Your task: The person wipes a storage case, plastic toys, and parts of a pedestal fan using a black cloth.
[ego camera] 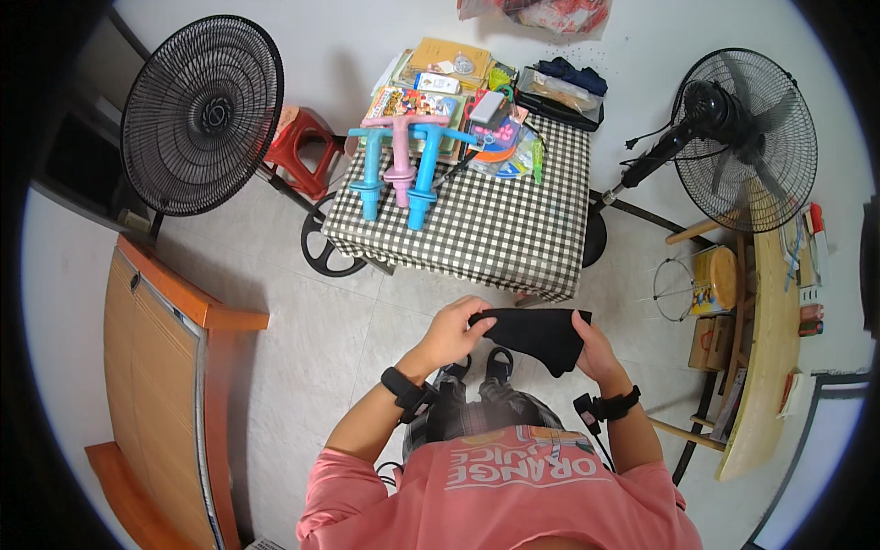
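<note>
A black piece of fabric (533, 335), shaped somewhat like a sock, is stretched between my two hands above the floor, in front of the table's near edge. My left hand (450, 333) pinches its narrow end between thumb and fingers. At the wider end, my right hand (597, 349) grips the edge with the thumb in front; its other fingers are partly hidden. The fabric's lower right corner hangs down. Just beyond stands a table with a black-and-white checked cloth (509, 220).
On the table lie T-shaped plastic pieces, two blue (426, 179) and one pink (401, 161), with books (412, 103) behind. Floor fans stand left (203, 117) and right (746, 137). A red stool (302, 155), an orange-framed wooden piece (206, 309) and a wooden desk (773, 344) flank me.
</note>
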Motion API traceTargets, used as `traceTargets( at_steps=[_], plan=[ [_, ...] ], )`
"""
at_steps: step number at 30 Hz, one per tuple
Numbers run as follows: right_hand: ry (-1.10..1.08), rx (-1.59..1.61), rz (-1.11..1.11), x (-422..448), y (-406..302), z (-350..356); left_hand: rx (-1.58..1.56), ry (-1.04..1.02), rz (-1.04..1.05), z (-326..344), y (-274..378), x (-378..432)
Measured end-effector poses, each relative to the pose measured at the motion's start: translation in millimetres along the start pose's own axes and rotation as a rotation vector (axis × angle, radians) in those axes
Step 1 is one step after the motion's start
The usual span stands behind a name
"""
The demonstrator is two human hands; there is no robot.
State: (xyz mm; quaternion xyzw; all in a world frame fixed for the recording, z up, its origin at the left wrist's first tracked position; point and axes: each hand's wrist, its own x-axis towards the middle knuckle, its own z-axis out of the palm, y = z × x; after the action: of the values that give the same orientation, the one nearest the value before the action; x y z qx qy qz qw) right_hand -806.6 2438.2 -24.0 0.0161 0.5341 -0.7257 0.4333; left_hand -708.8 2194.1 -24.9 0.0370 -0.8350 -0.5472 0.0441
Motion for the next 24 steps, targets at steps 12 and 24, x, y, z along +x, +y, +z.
traceTargets(
  at_steps=[12, 24],
  plan=[
    [-0.052, -0.141, 0.152, 28.3, 38.2, -5.0, -0.029, 0.194, -0.282, 16.7, -25.3, -34.2],
    [-0.263, -0.291, 0.317, 127.4, 145.7, 96.6, -0.438, 0.332, -0.694, -50.6, -161.4, -131.2]
  ],
)
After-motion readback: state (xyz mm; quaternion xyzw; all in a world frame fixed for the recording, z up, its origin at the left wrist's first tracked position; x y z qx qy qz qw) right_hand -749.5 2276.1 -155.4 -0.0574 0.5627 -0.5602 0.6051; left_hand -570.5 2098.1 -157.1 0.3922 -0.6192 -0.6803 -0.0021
